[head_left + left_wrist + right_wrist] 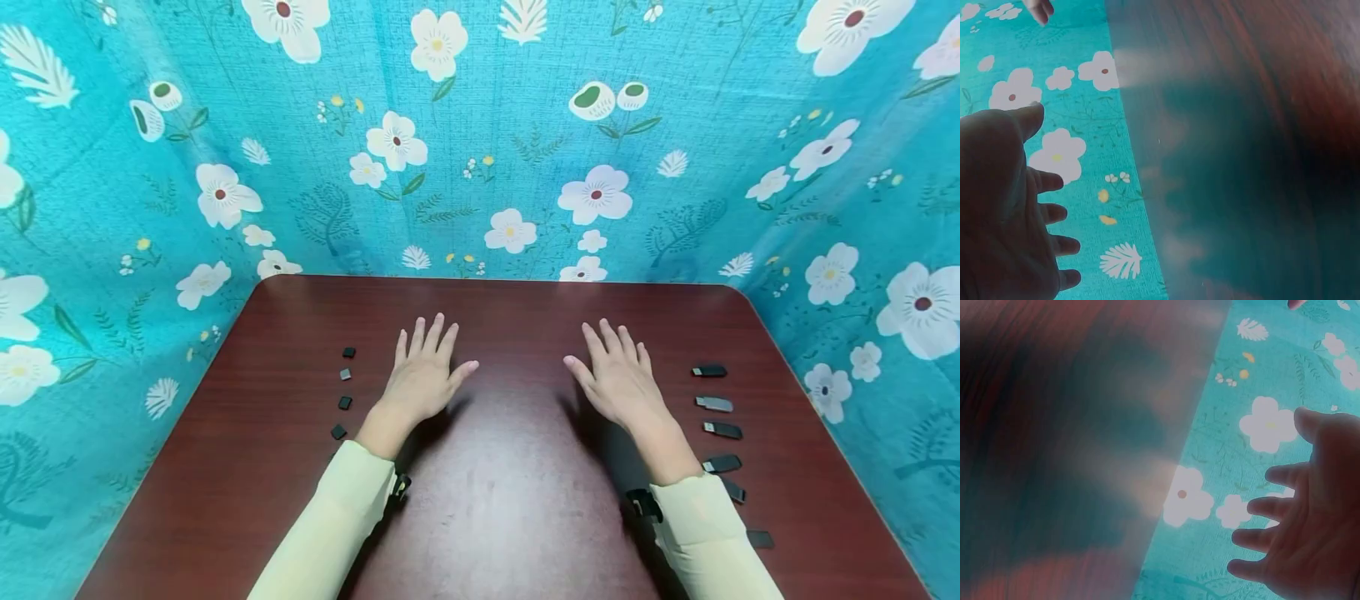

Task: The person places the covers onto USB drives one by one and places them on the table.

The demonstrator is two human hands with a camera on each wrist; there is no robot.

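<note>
My left hand (422,379) is held over the table with straight, spread fingers and holds nothing. The right hand (621,382) mirrors it, palm down, its fingers straight and nothing in them. Nearest the left hand is a column of small caps, among them a black cap (345,402) and a grey cap (345,374); the sleeve hides part of this column. Beside the right hand lie several USB flash drives, including a grey USB flash drive (714,404) and a black USB flash drive (722,430). The right sleeve partly covers the lower ones.
The dark red-brown table (502,500) has rounded far corners. Behind it and along both sides hangs a turquoise floral curtain (480,183). Dark wrist straps sit at both cuffs, such as the strap (643,503) on the right.
</note>
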